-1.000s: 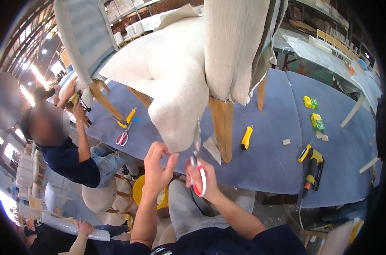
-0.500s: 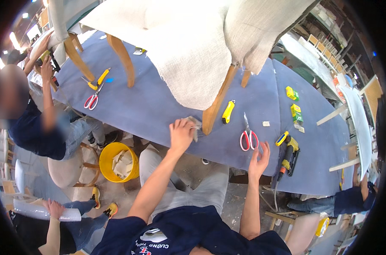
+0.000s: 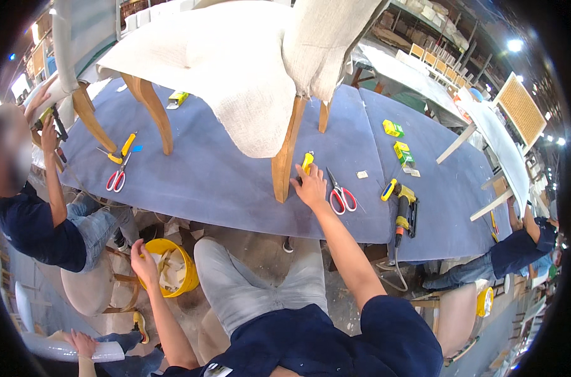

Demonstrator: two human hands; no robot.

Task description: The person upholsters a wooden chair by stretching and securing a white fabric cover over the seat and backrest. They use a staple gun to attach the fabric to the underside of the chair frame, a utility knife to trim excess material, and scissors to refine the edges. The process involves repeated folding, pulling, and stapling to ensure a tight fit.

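Observation:
My right hand (image 3: 311, 187) reaches over the table, its fingers apart at the lower end of a yellow utility knife (image 3: 307, 161); whether they touch it is hard to tell. Just right of this hand lie red-and-white handled scissors (image 3: 342, 199). Beside a yellow bucket (image 3: 191, 281) of pale fabric scraps, my left hand (image 3: 145, 264) hangs open below the table edge, with nothing visible in it. In front of me a chair draped in cream woven fabric (image 3: 200, 69) stands on the table, one wooden leg (image 3: 288, 157) close to my right hand.
A yellow-black power tool (image 3: 403, 210) with a hose lies on the blue-covered table (image 3: 235, 195), near a yellow-handled tool (image 3: 389, 190) and small yellow-green boxes (image 3: 403, 152). At left, a co-worker (image 3: 40, 220) works near more scissors (image 3: 116, 181) and another yellow cutter (image 3: 127, 146).
My left hand has left the table, where it was on a grey-beige scrap, and moved down-left to the bucket. My right hand has moved leftward to the utility knife. The whole view has shifted.

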